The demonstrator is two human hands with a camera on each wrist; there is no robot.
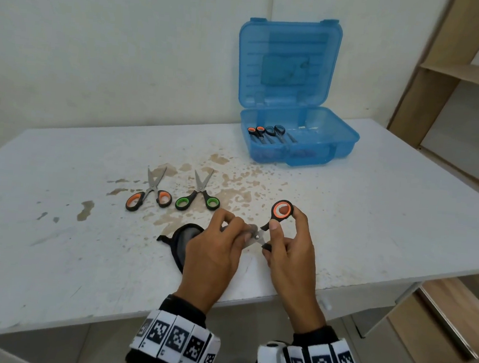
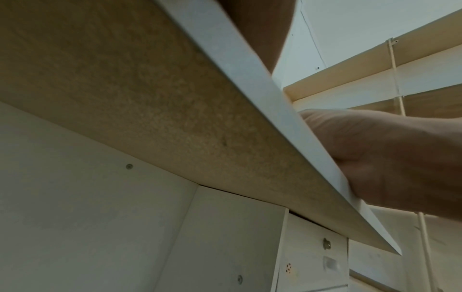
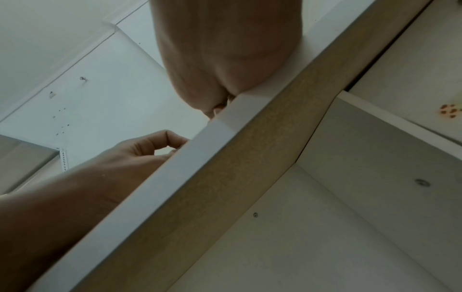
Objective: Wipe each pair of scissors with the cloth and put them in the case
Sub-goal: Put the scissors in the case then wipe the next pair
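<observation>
My right hand (image 1: 279, 231) holds a pair of orange-and-black scissors (image 1: 282, 209) by the handles, one ring up between thumb and fingers. My left hand (image 1: 237, 229) pinches a grey cloth with a black edge (image 1: 184, 240) round the blades near the pivot; the blades are mostly hidden. The rest of the cloth trails on the table under my left wrist. Two more pairs lie to the left, one orange-handled (image 1: 150, 193) and one green-handled (image 1: 199, 196), blades slightly apart. The blue case (image 1: 322, 151) stands open at the back with two pairs (image 1: 265, 133) inside. Both wrist views look up past the table edge.
The white table (image 1: 52, 252) is stained brown around the loose scissors. Its front edge (image 1: 339, 285) runs just under my wrists. A wooden shelf unit (image 1: 459, 76) stands at the right. The case's right half holds no scissors.
</observation>
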